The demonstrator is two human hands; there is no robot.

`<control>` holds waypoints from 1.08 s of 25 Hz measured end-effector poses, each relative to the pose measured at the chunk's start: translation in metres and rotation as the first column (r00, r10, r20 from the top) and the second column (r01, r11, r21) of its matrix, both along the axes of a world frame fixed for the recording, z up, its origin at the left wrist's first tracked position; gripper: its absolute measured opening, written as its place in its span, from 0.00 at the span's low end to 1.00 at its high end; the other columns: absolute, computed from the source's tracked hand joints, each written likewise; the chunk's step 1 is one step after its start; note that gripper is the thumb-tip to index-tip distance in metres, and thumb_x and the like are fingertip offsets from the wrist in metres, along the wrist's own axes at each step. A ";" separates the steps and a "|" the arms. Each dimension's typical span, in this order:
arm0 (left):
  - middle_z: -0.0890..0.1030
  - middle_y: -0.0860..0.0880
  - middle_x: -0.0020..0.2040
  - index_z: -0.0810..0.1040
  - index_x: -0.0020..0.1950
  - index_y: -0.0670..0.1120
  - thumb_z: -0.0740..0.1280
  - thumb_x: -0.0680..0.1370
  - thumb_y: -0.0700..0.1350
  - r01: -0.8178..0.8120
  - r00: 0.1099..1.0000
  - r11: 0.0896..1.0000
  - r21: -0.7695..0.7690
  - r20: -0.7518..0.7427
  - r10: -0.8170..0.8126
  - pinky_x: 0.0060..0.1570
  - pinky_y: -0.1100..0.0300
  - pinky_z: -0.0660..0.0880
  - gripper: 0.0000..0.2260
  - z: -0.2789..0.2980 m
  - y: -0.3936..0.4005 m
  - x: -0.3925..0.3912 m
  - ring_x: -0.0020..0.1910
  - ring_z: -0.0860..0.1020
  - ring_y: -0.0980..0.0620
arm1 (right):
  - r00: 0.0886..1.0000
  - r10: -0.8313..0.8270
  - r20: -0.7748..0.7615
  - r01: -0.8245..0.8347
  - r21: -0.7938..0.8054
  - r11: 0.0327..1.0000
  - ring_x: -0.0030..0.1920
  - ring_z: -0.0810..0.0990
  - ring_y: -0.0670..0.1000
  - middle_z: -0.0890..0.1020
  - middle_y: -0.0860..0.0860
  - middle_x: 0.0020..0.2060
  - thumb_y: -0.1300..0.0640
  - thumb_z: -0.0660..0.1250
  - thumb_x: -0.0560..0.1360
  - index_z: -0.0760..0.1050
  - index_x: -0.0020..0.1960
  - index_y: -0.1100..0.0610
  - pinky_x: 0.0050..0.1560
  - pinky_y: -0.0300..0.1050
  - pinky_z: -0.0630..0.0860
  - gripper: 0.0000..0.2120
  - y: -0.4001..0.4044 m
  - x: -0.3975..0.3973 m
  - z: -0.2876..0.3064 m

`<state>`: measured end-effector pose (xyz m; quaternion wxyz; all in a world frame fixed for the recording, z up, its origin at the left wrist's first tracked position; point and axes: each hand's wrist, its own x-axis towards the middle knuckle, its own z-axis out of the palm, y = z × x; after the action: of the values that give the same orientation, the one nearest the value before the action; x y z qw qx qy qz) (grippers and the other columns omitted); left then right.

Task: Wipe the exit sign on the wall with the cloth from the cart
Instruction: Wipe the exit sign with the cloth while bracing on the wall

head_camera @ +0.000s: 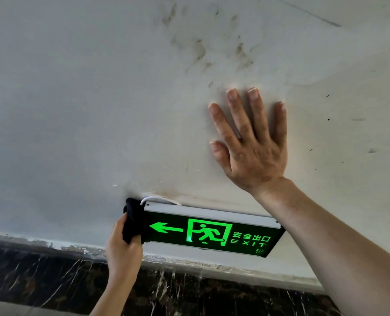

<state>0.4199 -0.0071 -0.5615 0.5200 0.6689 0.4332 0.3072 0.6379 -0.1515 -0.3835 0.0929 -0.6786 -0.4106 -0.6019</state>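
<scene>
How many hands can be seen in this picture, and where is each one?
2. The left hand holds a black cloth at the left end of the exit sign. The right hand lies flat on the wall above the sign.

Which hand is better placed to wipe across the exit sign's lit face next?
Left. The left hand grips the black cloth against the exit sign at its arrow end. The right hand lies flat on the white wall above, holding nothing.

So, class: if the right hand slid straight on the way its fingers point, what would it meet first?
Only bare wall: the right hand lies flat, fingers pointing up toward the dark smudges, nothing else visible between.
</scene>
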 end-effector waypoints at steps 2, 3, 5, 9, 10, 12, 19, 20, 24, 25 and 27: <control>0.85 0.46 0.45 0.78 0.63 0.52 0.65 0.79 0.30 0.001 0.998 1.000 -0.029 -0.062 -0.003 0.34 0.56 0.76 0.20 -0.011 -0.001 -0.002 0.39 0.80 0.46 | 1.000 -0.007 0.000 0.007 -0.005 1.000 0.76 0.53 0.56 0.60 0.51 0.75 0.43 0.57 0.79 0.60 0.78 0.49 0.76 0.59 0.43 0.28 -0.001 0.001 0.000; 0.84 0.46 0.42 0.78 0.61 0.53 0.64 0.80 0.31 0.005 0.995 0.999 -0.041 -0.097 -0.008 0.30 0.58 0.72 0.19 -0.018 -0.001 -0.002 0.35 0.79 0.47 | 1.000 -0.006 -0.002 0.006 -0.005 1.000 0.76 0.53 0.56 0.60 0.51 0.75 0.43 0.57 0.79 0.60 0.78 0.49 0.76 0.59 0.43 0.28 -0.001 0.001 -0.001; 0.83 0.44 0.38 0.78 0.58 0.53 0.64 0.80 0.32 0.013 0.989 0.998 -0.070 -0.146 -0.023 0.28 0.59 0.69 0.16 -0.028 0.001 -0.003 0.32 0.78 0.46 | 1.000 -0.003 0.004 0.003 0.002 1.000 0.76 0.53 0.56 0.61 0.51 0.75 0.43 0.57 0.79 0.60 0.78 0.49 0.76 0.59 0.44 0.29 0.000 0.001 -0.002; 0.83 0.45 0.36 0.79 0.53 0.56 0.63 0.78 0.30 0.022 0.982 0.993 -0.116 -0.185 -0.044 0.32 0.58 0.71 0.19 -0.042 0.005 -0.003 0.34 0.79 0.45 | 1.000 -0.001 0.011 0.001 0.013 1.000 0.76 0.54 0.56 0.61 0.51 0.75 0.44 0.57 0.79 0.60 0.78 0.49 0.76 0.60 0.45 0.29 0.001 0.002 -0.002; 0.83 0.46 0.36 0.78 0.52 0.58 0.63 0.78 0.31 0.021 0.981 0.991 -0.130 -0.187 -0.045 0.33 0.58 0.71 0.20 -0.047 0.006 -0.004 0.35 0.79 0.45 | 1.000 -0.003 0.012 0.003 0.016 1.000 0.76 0.54 0.56 0.61 0.51 0.75 0.44 0.57 0.79 0.60 0.78 0.49 0.76 0.60 0.45 0.29 0.001 0.002 -0.002; 0.83 0.46 0.38 0.78 0.53 0.57 0.63 0.79 0.31 0.021 0.980 0.983 -0.183 -0.190 -0.057 0.35 0.56 0.73 0.19 -0.057 0.008 -0.005 0.37 0.79 0.46 | 1.000 -0.005 0.015 0.005 0.015 1.000 0.76 0.54 0.56 0.61 0.51 0.75 0.44 0.57 0.79 0.60 0.78 0.49 0.76 0.59 0.45 0.29 0.001 0.001 -0.002; 0.83 0.30 0.54 0.78 0.61 0.35 0.60 0.71 0.20 0.115 0.990 0.630 -0.768 0.041 -0.132 0.43 0.46 0.78 0.22 -0.075 -0.019 -0.023 0.50 0.82 0.31 | 1.000 0.021 -0.008 -0.021 0.012 1.000 0.75 0.59 0.56 0.67 0.51 0.74 0.44 0.59 0.78 0.63 0.77 0.50 0.76 0.59 0.45 0.28 0.001 -0.004 0.002; 0.83 0.30 0.54 0.78 0.61 0.34 0.62 0.68 0.21 0.151 0.988 0.585 -0.797 0.106 -0.111 0.42 0.47 0.79 0.23 -0.071 -0.028 -0.026 0.50 0.83 0.31 | 0.999 0.027 -0.027 -0.027 -0.002 1.000 0.75 0.59 0.56 0.67 0.52 0.75 0.45 0.59 0.78 0.63 0.77 0.50 0.76 0.59 0.44 0.28 0.000 -0.005 0.003; 0.86 0.32 0.48 0.77 0.59 0.33 0.69 0.63 0.27 0.268 0.953 0.538 -0.799 0.301 -0.027 0.33 0.49 0.83 0.24 -0.037 -0.058 -0.040 0.43 0.86 0.34 | 0.991 0.021 -0.135 -0.031 -0.074 0.997 0.75 0.57 0.56 0.68 0.53 0.75 0.46 0.60 0.79 0.63 0.77 0.51 0.75 0.58 0.41 0.28 -0.008 -0.016 0.010; 0.86 0.31 0.48 0.77 0.59 0.33 0.70 0.64 0.28 0.302 0.941 0.525 -0.796 0.338 -0.030 0.33 0.47 0.83 0.23 -0.023 -0.063 -0.044 0.44 0.86 0.32 | 0.983 0.016 -0.184 -0.036 -0.107 0.994 0.76 0.56 0.56 0.66 0.53 0.76 0.46 0.60 0.79 0.62 0.77 0.51 0.75 0.58 0.39 0.28 -0.010 -0.020 0.013; 0.84 0.29 0.52 0.78 0.59 0.32 0.71 0.66 0.29 0.365 0.921 0.472 -0.803 0.386 -0.056 0.36 0.43 0.83 0.21 0.001 -0.074 -0.051 0.47 0.85 0.29 | 0.955 -0.002 -0.297 -0.052 -0.174 0.983 0.77 0.52 0.56 0.63 0.54 0.78 0.46 0.60 0.78 0.59 0.78 0.52 0.75 0.57 0.38 0.30 -0.017 -0.027 0.019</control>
<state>0.3693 -0.0806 -0.5608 0.8778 0.3115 0.3545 0.0820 0.6112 -0.1688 -0.3648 0.0993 -0.7615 -0.4532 -0.4526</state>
